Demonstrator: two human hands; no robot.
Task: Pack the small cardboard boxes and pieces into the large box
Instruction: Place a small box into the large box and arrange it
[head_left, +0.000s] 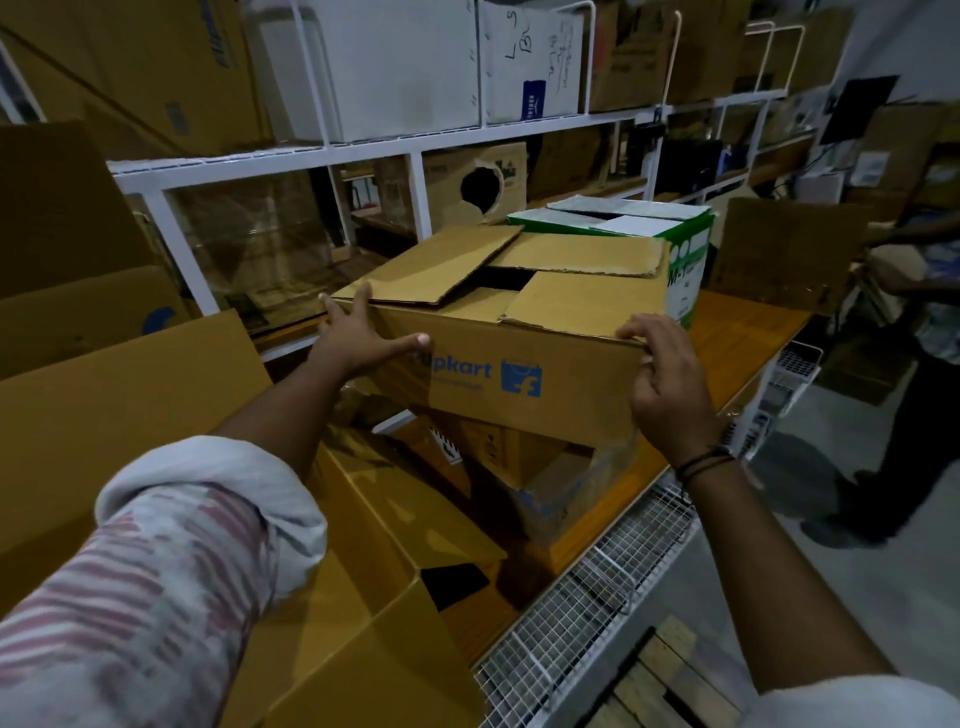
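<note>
A brown cardboard box with blue print (524, 358) is held up above the table, its top flaps loosely folded with a dark gap in the middle. My left hand (358, 338) presses flat against its left near corner, fingers spread over the edge. My right hand (660, 374) grips its right near corner, fingers curled over the top flap. Below it, at the lower left, the large open box (363, 525) shows brown flaps and a dark item inside. Another small brown box (498, 447) sits under the held one.
A green and white carton (685, 249) stands behind the held box on the orange table (737, 332). White shelving (363, 150) full of cartons runs along the back. A wire mesh rack (587, 613) borders the table's near edge. A person (919, 364) stands at the right.
</note>
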